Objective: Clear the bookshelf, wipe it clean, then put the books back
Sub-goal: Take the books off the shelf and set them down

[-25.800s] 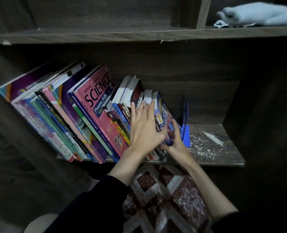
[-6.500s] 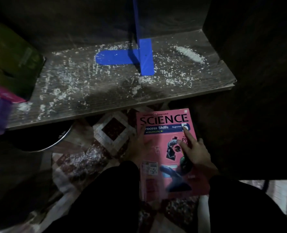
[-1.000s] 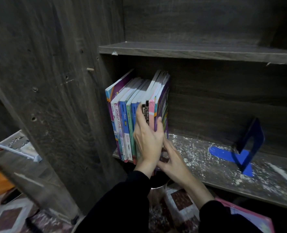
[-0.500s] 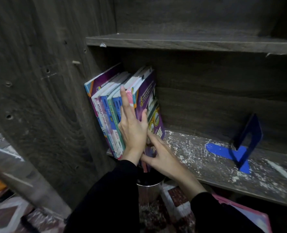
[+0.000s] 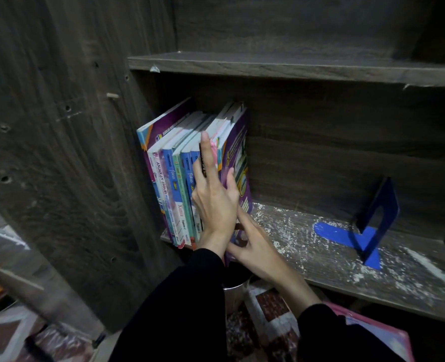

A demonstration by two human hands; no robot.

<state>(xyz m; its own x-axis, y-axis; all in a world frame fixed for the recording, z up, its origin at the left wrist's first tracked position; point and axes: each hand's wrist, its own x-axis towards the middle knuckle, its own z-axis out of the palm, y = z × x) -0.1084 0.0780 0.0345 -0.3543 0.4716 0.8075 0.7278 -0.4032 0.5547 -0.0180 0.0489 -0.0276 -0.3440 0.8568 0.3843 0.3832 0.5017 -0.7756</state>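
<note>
A row of books (image 5: 175, 178) stands at the left end of the dark wooden shelf (image 5: 320, 259), leaning against the side wall. My left hand (image 5: 213, 197) lies flat on the spines, fingers up, thumb around the purple book (image 5: 238, 158) at the right end of the row. My right hand (image 5: 255, 244) grips the bottom corner of that same purple book at the shelf's front edge. White dust covers the shelf board. A pink book (image 5: 380, 333) lies on the floor at the lower right, partly hidden by my sleeve.
A blue metal bookend (image 5: 367, 231) stands on the shelf to the right. A metal cup (image 5: 235, 283) sits below the shelf edge, under my wrists. An upper shelf (image 5: 294, 66) spans above. A patterned rug (image 5: 268, 317) covers the floor.
The view has shifted slightly. The purple book at the right end has tilted outward from the row, with both hands on it. My left hand has stayed on the spines.
</note>
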